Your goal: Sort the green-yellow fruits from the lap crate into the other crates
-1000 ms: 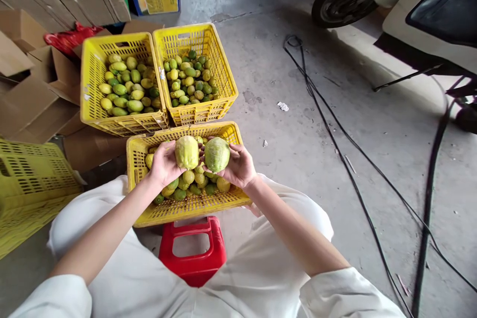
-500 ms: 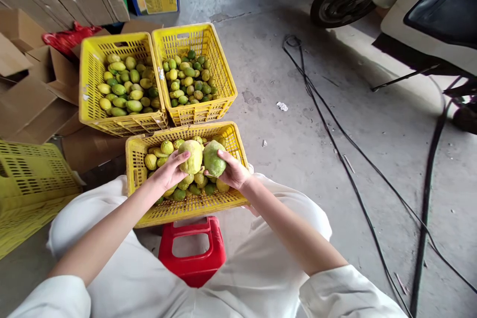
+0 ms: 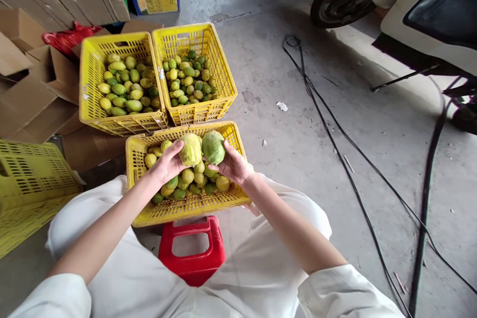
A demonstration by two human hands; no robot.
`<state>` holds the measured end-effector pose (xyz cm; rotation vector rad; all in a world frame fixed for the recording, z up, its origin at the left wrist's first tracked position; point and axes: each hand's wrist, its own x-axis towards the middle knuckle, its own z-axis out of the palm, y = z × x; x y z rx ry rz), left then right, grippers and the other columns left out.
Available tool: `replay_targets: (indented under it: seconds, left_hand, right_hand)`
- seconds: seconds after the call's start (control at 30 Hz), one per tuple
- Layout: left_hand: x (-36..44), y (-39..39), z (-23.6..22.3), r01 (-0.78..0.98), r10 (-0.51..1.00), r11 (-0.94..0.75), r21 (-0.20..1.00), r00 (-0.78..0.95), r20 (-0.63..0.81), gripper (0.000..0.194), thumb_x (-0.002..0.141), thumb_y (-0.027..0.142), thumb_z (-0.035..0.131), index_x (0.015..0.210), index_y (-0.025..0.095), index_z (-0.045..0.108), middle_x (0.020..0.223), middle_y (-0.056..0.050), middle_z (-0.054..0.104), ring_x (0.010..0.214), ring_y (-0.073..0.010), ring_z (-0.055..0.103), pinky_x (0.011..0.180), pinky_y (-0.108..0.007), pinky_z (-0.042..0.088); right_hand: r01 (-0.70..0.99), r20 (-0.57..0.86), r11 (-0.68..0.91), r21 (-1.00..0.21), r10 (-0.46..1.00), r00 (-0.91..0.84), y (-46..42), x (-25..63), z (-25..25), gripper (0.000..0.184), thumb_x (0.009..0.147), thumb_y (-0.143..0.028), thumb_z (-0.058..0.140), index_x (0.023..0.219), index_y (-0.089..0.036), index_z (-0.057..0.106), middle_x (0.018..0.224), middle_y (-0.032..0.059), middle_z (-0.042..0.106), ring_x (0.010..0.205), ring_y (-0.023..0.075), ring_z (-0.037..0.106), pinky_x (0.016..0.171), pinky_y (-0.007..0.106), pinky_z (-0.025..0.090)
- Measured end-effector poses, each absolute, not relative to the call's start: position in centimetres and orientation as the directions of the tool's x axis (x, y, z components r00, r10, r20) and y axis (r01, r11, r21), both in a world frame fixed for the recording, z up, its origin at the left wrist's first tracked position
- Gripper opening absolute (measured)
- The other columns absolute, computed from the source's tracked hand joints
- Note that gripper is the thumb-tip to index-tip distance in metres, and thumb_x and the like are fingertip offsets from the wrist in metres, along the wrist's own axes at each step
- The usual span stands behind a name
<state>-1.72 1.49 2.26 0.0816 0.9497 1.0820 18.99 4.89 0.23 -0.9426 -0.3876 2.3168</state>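
Note:
My left hand (image 3: 169,161) is closed around a large yellow-green lemon (image 3: 191,150), thumb on its upper left side. Beside it, my right hand (image 3: 234,163) grips a large green lemon (image 3: 213,147), with the thumb at its right and fingers beneath. The two fruits are held side by side, touching or nearly so, above a yellow plastic crate (image 3: 186,214) between my knees. In that crate lie many smaller yellow and green lemons (image 3: 188,176), partly hidden by my hands and the held fruits.
Two more yellow crates, a left one (image 3: 89,94) and a right one (image 3: 223,69), hold lemons behind. A red stool (image 3: 192,263) stands between my legs. Cardboard boxes (image 3: 30,104) and another yellow crate (image 3: 33,174) are at left; black cables (image 3: 335,144) and a vehicle (image 3: 421,25) at right.
Both hands have raised the two lemons slightly away from me and turned them a little. The right hand's grip now sits lower on its fruit. The crates have not moved.

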Motion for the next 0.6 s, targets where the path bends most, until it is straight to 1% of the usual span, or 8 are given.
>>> replay_targets:
  seconds: [0.07, 0.13, 0.23, 0.33, 0.4, 0.47, 0.53, 0.6]
  left_hand:
    - [-1.5, 1.3, 1.8, -0.707, 0.774, 0.529, 0.469, 0.176, -0.608, 0.038, 0.078, 0.021, 0.080, 0.114, 0.015, 0.067, 0.111, -0.018, 0.077, 0.123, -0.0357, 0.070, 0.098, -0.044, 0.064]
    - [-1.4, 1.2, 1.6, -0.702, 0.763, 0.551, 0.451, 0.204, -0.614, 0.046, 0.075, 0.021, 0.083, 0.117, 0.015, 0.066, 0.111, -0.018, 0.077, 0.122, -0.0353, 0.071, 0.096, -0.042, 0.065]
    - [-1.4, 1.2, 1.9, -0.716, 0.754, 0.553, 0.426, 0.213, -0.622, 0.051, 0.078, 0.023, 0.078, 0.126, 0.014, 0.062, 0.113, -0.018, 0.076, 0.115, -0.0340, 0.074, 0.094, -0.044, 0.065]
    - [-1.7, 1.3, 2.4, -0.767, 0.741, 0.512, 0.386, 0.167, -0.651, 0.045, 0.083, 0.029, 0.065, 0.125, 0.012, 0.062, 0.109, -0.018, 0.077, 0.110, -0.0352, 0.076, 0.092, -0.048, 0.066]
    - [-1.9, 1.4, 2.7, -0.795, 0.724, 0.481, 0.370, 0.122, -0.679, 0.040, 0.086, 0.029, 0.055, 0.122, 0.012, 0.062, 0.103, -0.017, 0.078, 0.109, -0.0353, 0.076, 0.091, -0.051, 0.066]
    - [-2.1, 1.6, 2.9, -0.801, 0.715, 0.469, 0.372, 0.097, -0.692, 0.038, 0.089, 0.026, 0.049, 0.123, 0.013, 0.061, 0.102, -0.016, 0.078, 0.108, -0.0342, 0.076, 0.092, -0.052, 0.065]
    - [-2.2, 1.8, 3.1, -0.785, 0.728, 0.481, 0.391, 0.109, -0.677, 0.038, 0.093, 0.025, 0.049, 0.128, 0.014, 0.060, 0.107, -0.016, 0.078, 0.109, -0.0327, 0.076, 0.094, -0.052, 0.065]
    - [-2.2, 1.9, 3.0, -0.754, 0.747, 0.505, 0.421, 0.137, -0.650, 0.039, 0.094, 0.025, 0.056, 0.131, 0.014, 0.058, 0.112, -0.016, 0.077, 0.109, -0.0313, 0.076, 0.093, -0.048, 0.065]
  right_hand:
    - [-0.388, -0.510, -0.787, -0.480, 0.610, -0.607, 4.6, 18.8, 0.0, 0.032, 0.086, -0.032, 0.074, 0.114, -0.021, 0.063, 0.100, 0.0065, 0.080, 0.084, 0.0234, 0.079, 0.060, 0.029, 0.066]
    - [-0.380, -0.503, -0.789, -0.483, 0.605, -0.617, 4.4, 18.7, -0.1, 0.037, 0.079, -0.032, 0.080, 0.111, -0.022, 0.064, 0.100, 0.0063, 0.080, 0.083, 0.0230, 0.079, 0.053, 0.025, 0.063]
    - [-0.401, -0.539, -0.780, -0.480, 0.623, -0.566, 4.3, 18.6, 0.0, 0.039, 0.076, -0.033, 0.082, 0.110, -0.023, 0.064, 0.100, 0.0053, 0.080, 0.080, 0.0213, 0.078, 0.051, 0.023, 0.060]
    - [-0.420, -0.573, -0.796, -0.436, 0.606, -0.552, 4.7, 18.8, 0.4, 0.038, 0.081, -0.038, 0.075, 0.113, -0.022, 0.064, 0.101, 0.0066, 0.080, 0.083, 0.0228, 0.078, 0.060, 0.029, 0.065]
    - [-0.439, -0.559, -0.808, -0.394, 0.589, -0.583, 4.9, 19.0, 0.9, 0.039, 0.085, -0.044, 0.065, 0.116, -0.021, 0.065, 0.105, 0.0097, 0.080, 0.095, 0.0274, 0.078, 0.071, 0.037, 0.068]
    - [-0.467, -0.517, -0.798, -0.381, 0.603, -0.607, 5.2, 19.2, 1.2, 0.042, 0.087, -0.045, 0.056, 0.120, -0.021, 0.064, 0.111, 0.0116, 0.080, 0.107, 0.0314, 0.076, 0.084, 0.047, 0.067]
    - [-0.483, -0.480, -0.782, -0.394, 0.623, -0.617, 5.3, 19.2, 1.5, 0.043, 0.086, -0.042, 0.053, 0.122, -0.022, 0.064, 0.115, 0.0118, 0.079, 0.113, 0.0328, 0.074, 0.090, 0.054, 0.065]
    - [-0.471, -0.470, -0.781, -0.411, 0.624, -0.624, 5.3, 19.2, 1.5, 0.040, 0.084, -0.037, 0.056, 0.119, -0.021, 0.064, 0.115, 0.0120, 0.079, 0.112, 0.0328, 0.075, 0.090, 0.054, 0.065]
